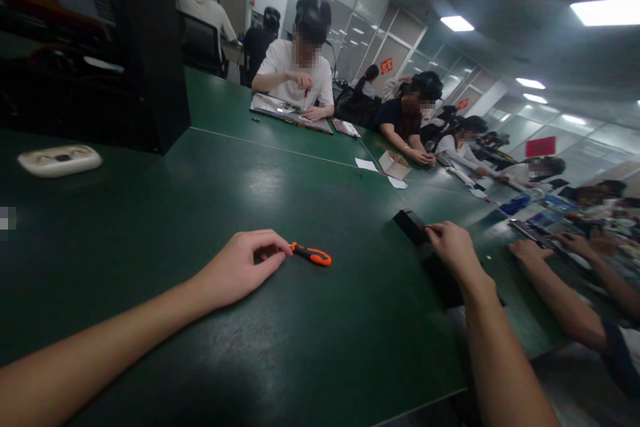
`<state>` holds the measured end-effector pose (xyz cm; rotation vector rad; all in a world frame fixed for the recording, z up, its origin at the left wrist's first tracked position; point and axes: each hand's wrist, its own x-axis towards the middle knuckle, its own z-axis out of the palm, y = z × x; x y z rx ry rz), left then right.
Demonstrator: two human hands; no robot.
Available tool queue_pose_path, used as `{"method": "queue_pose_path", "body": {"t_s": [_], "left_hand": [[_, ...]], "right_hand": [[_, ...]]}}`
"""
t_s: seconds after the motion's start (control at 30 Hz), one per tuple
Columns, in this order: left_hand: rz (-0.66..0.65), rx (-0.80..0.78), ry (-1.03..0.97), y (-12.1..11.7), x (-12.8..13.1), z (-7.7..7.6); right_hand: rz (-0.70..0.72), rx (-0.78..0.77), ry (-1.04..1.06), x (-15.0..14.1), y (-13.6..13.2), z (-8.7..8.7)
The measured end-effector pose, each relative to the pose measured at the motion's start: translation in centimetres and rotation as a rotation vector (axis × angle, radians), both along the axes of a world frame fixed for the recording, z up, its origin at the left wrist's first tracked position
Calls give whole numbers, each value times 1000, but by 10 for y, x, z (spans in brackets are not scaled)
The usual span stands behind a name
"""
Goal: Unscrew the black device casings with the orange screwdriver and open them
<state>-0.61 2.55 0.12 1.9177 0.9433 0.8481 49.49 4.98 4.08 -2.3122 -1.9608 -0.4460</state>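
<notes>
My left hand (pixel 239 267) rests on the green table (pixel 210 200) with its fingers curled around the near end of an orange and black screwdriver (pixel 311 254), which lies flat pointing right. My right hand (pixel 454 247) lies further right, fingers bent and pressed onto a long flat black object (pixel 411 225) near the table's right edge. Part of that black object is hidden under my hand and forearm.
A cream oval device (pixel 60 161) sits at the far left by a dark upright cabinet (pixel 145 47). Several people work along the table's far and right sides; a neighbour's arms (pixel 560 280) are close on my right. A small cardboard box (pixel 394 164) and papers lie beyond.
</notes>
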Motion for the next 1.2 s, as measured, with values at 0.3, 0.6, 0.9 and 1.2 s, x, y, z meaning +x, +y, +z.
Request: {"method": "queue_pose_path", "body": {"t_s": [0.3,0.6,0.9,1.2], "left_hand": [[4,5,24,-2,0,3],[-18,56,-8,-5,-1,2],[-39,66,12,-5,-4,0],[-21,48,15,-5,-3,2]], "right_hand": [[14,12,141,2,4,-8],[-65,50,501,10,0,1],[-335,-101,949,24,12,-1],[-365,-148,1024,25,19,-5]]}}
